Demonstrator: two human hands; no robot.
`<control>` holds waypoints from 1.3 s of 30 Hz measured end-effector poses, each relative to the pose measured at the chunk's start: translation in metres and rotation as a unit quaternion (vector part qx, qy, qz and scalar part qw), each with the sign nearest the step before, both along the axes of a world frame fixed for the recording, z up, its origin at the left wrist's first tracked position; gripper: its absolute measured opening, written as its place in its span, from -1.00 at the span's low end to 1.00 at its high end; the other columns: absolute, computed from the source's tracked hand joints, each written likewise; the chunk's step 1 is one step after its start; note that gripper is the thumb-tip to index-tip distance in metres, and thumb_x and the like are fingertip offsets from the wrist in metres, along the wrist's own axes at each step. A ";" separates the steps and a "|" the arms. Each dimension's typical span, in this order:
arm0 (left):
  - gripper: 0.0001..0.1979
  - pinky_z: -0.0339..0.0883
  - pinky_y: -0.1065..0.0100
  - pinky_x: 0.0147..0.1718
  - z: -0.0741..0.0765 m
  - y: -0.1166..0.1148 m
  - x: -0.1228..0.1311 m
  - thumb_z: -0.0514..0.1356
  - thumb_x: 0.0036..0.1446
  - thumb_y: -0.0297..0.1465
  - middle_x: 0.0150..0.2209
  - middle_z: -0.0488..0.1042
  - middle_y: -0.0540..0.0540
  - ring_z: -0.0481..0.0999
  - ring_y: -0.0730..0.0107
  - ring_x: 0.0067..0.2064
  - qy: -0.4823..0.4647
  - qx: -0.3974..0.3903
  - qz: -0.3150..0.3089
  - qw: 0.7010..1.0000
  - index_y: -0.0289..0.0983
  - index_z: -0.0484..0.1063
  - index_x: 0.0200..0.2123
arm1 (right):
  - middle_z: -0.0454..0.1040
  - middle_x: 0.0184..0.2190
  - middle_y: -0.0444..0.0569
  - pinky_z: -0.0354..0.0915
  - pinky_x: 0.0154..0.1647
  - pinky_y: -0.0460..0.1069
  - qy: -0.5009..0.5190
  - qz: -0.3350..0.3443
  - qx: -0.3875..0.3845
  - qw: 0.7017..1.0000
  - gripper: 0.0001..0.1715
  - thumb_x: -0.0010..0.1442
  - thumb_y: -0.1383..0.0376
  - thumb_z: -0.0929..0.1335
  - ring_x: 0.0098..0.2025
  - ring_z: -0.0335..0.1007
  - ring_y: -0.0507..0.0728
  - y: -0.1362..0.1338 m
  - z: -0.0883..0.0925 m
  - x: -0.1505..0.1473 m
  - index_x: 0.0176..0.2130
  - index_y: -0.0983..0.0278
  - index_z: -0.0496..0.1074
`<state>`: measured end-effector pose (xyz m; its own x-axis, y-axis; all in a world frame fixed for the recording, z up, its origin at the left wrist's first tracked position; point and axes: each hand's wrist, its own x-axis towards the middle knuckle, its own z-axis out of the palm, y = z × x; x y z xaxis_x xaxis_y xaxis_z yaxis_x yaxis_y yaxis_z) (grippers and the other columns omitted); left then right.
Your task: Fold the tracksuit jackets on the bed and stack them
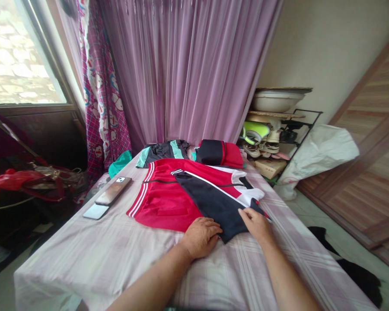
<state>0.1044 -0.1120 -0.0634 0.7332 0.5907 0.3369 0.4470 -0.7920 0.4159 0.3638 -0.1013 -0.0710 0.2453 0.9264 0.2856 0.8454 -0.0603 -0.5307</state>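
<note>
A red, black and white zip-up jacket (171, 200) lies front up on the bed, its hem with white stripes toward the left. One black sleeve (210, 201) with a white stripe is folded across the body, its cuff pointing to the far left. My left hand (201, 237) rests palm down on the jacket's near edge, its fingers laid over the sleeve's lower border. At the shoulder end of that sleeve, my right hand (256, 223) pinches the black fabric between thumb and fingers. The fingertips beneath the cloth are hidden.
Behind the jacket lie a folded black-and-red garment (210, 152) and a dark garment with mint panels (164, 151). A phone (114, 191) lies at the left on the plaid sheet (94, 255). A shoe rack (272, 147) and white sack (324, 151) stand to the right.
</note>
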 end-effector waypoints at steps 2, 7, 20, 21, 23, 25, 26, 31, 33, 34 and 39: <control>-0.72 0.32 0.15 0.12 0.000 0.000 0.000 0.15 0.21 -0.42 0.03 0.57 -0.09 0.48 0.22 0.11 -0.002 0.000 0.001 1.000 -0.18 0.51 -0.02 | 0.46 -0.59 -0.06 0.10 -0.47 -0.03 0.001 -0.002 -0.002 1.000 -0.48 0.13 -0.14 0.20 -0.48 0.36 0.15 0.000 0.000 0.000 -0.52 0.16 0.40; -0.71 0.33 0.14 0.11 0.000 0.000 0.000 0.12 0.23 -0.41 0.02 0.57 -0.09 0.48 0.21 0.10 -0.007 0.004 -0.002 1.000 -0.18 0.51 -0.01 | 0.45 -0.60 -0.06 0.10 -0.45 -0.03 0.006 -0.009 0.003 1.000 -0.48 0.13 -0.13 0.19 -0.48 0.36 0.14 -0.001 0.004 -0.005 -0.53 0.17 0.37; -0.70 0.32 0.17 0.15 -0.001 0.001 0.000 0.10 0.21 -0.46 0.00 0.58 -0.10 0.49 0.26 0.08 -0.021 0.011 -0.014 1.000 -0.23 0.50 -0.02 | 0.48 -0.59 -0.03 0.08 -0.45 -0.02 -0.015 -0.022 0.024 0.999 -0.44 0.16 -0.14 0.16 -0.46 0.39 0.14 -0.001 0.002 -0.008 -0.54 0.18 0.39; -0.70 0.32 0.18 0.16 -0.001 0.001 0.000 0.10 0.21 -0.47 0.00 0.58 -0.10 0.49 0.27 0.08 -0.026 0.012 -0.016 0.999 -0.23 0.50 -0.02 | 0.49 -0.58 -0.04 0.08 -0.45 -0.03 -0.021 -0.024 0.022 0.999 -0.46 0.17 -0.12 0.17 -0.46 0.39 0.15 -0.001 0.002 -0.008 -0.53 0.18 0.40; -0.70 0.32 0.18 0.16 -0.003 0.002 0.000 0.10 0.21 -0.46 0.00 0.58 -0.11 0.49 0.28 0.08 -0.034 0.015 -0.018 0.999 -0.23 0.50 -0.02 | 0.51 -0.56 -0.04 0.07 -0.46 -0.03 -0.036 -0.031 0.017 0.999 -0.50 0.19 -0.07 0.19 -0.46 0.40 0.14 0.000 0.003 -0.009 -0.48 0.18 0.45; -0.71 0.33 0.18 0.15 -0.004 0.002 0.000 0.11 0.22 -0.45 -0.01 0.58 -0.11 0.49 0.28 0.07 -0.045 0.017 -0.016 0.999 -0.23 0.50 -0.03 | 0.54 -0.52 -0.04 0.08 -0.45 -0.04 -0.054 -0.036 0.017 0.998 -0.57 0.21 -0.01 0.22 -0.45 0.42 0.14 0.004 0.009 -0.013 -0.42 0.18 0.49; -0.71 0.34 0.18 0.15 -0.005 0.002 0.000 0.11 0.22 -0.44 -0.01 0.58 -0.12 0.49 0.28 0.07 -0.050 0.017 -0.014 0.998 -0.23 0.51 -0.03 | 0.56 -0.49 -0.04 0.10 -0.44 -0.04 -0.063 -0.035 0.020 0.997 -0.60 0.22 0.02 0.23 -0.43 0.44 0.14 0.007 0.015 -0.016 -0.38 0.18 0.51; -0.72 0.39 0.20 0.09 -0.006 0.000 0.001 0.09 0.24 -0.42 -0.06 0.61 -0.11 0.52 0.29 0.03 -0.076 0.019 -0.006 0.997 -0.23 0.51 -0.05 | 0.62 -0.22 -0.02 0.24 -0.21 -0.05 -0.086 0.018 0.011 0.996 -0.68 0.27 0.17 0.23 -0.17 0.51 0.16 0.044 0.052 -0.040 -0.18 0.18 0.53; -0.73 0.41 0.24 0.05 -0.004 -0.001 0.001 0.06 0.26 -0.43 -0.09 0.61 -0.11 0.54 0.31 -0.02 -0.094 0.022 0.000 0.995 -0.23 0.51 -0.07 | 0.58 -0.05 0.00 0.26 -0.07 -0.04 -0.084 0.026 -0.042 0.995 -0.65 0.26 0.20 0.26 -0.01 0.47 0.16 0.063 0.061 -0.052 -0.02 0.19 0.49; -0.73 0.43 0.26 0.03 -0.003 -0.002 0.000 0.05 0.27 -0.43 -0.11 0.62 -0.12 0.55 0.32 -0.04 -0.105 0.023 0.006 0.994 -0.23 0.51 -0.07 | 0.55 0.01 0.02 0.25 -0.02 -0.04 -0.080 0.021 -0.076 0.994 -0.60 0.25 0.21 0.28 0.03 0.45 0.17 0.072 0.063 -0.058 0.05 0.20 0.46; -0.72 0.46 0.32 -0.06 0.003 0.005 -0.021 0.01 0.31 -0.42 -0.15 0.62 -0.11 0.58 0.36 -0.11 -0.139 0.045 0.065 0.987 -0.20 0.51 -0.10 | 0.59 -0.09 0.06 0.29 -0.07 -0.02 -0.058 -0.007 -0.167 0.984 -0.57 0.15 0.22 0.37 -0.03 0.49 0.19 0.099 0.055 -0.069 0.02 0.25 0.50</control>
<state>0.0838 -0.1066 -0.0601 0.5245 0.6324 0.5701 0.4267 -0.7746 0.4667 0.2945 -0.0028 -0.0158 0.2434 0.9699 -0.0078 0.8968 -0.2281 -0.3790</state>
